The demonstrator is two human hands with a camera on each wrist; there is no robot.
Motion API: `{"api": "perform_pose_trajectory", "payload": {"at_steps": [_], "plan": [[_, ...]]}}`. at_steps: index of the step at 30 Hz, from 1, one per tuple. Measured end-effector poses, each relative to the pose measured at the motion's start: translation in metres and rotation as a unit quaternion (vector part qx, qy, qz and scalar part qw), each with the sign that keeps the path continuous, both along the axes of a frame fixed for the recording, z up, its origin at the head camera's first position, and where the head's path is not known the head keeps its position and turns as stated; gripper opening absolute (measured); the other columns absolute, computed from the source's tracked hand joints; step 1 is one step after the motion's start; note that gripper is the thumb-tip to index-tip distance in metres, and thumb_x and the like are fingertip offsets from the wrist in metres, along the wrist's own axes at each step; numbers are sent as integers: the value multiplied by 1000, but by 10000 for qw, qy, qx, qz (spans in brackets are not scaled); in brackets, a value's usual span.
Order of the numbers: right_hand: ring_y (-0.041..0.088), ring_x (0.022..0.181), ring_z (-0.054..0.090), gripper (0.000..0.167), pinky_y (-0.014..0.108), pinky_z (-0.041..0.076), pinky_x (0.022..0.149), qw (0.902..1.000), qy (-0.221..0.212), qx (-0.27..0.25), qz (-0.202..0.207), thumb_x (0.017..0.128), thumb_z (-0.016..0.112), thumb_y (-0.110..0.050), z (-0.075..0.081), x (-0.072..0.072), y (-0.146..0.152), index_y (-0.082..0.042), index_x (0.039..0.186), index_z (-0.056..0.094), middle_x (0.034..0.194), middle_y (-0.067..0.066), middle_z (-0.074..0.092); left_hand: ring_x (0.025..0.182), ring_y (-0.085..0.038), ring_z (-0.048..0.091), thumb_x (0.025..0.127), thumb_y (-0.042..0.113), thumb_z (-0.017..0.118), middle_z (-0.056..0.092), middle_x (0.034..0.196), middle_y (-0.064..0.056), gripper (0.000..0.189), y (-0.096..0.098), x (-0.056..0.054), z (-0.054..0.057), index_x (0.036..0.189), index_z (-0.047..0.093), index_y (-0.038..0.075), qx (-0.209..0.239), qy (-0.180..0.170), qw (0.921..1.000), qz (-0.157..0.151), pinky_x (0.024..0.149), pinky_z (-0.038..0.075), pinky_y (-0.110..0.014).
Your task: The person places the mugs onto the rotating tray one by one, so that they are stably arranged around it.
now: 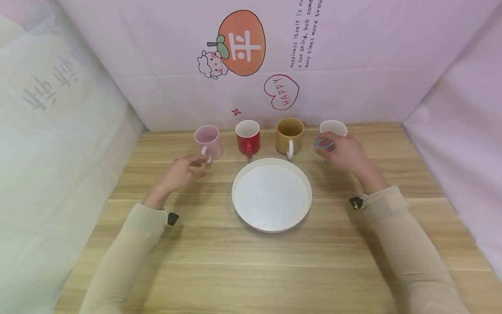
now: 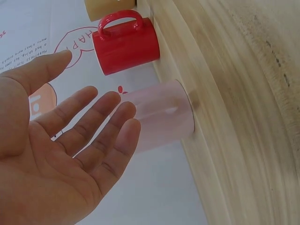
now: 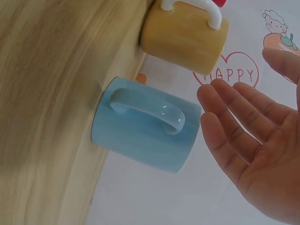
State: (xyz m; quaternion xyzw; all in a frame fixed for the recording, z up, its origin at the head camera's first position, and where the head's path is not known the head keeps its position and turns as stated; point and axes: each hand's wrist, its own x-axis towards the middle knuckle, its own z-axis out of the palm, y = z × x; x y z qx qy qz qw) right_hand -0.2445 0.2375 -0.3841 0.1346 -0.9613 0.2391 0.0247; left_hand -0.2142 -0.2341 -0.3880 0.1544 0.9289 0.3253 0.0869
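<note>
“Well, where is everything around the white tray (image 1: 272, 196)?”

“Left of it, the left hand (image 1: 184, 172) is spread wide near the pink mug (image 1: 214, 147); right of it, the right hand (image 1: 347, 153), also wide, near the blue mug (image 3: 140, 140). Neither grips. Behind it stand the red mug (image 1: 255, 143) and the yellow mug (image 1: 283, 143).”

“How to grasp well?”

“Perhaps close softly, keeping each mug upright.”

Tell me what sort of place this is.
Probably a makeshift tabletop staging area: printed white cloth screens the back and sides of a wood-grain table, where four mugs stand in a row beyond a round white tray.
</note>
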Motion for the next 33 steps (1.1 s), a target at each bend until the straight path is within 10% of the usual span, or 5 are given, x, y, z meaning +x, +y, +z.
{"api": "perform_pose_trajectory", "payload": {"at_steps": [33], "plan": [[33,96,72,42,51,52,87,9996,84,-274,-46,98,60,-35,-8,-2,-11,-8,131,61,113,15,74,121,-30,63,96,22,68,65,132,-16,42,18,1,-16,135,60,8,231,27,9994,-275,99,55,-46]]}}
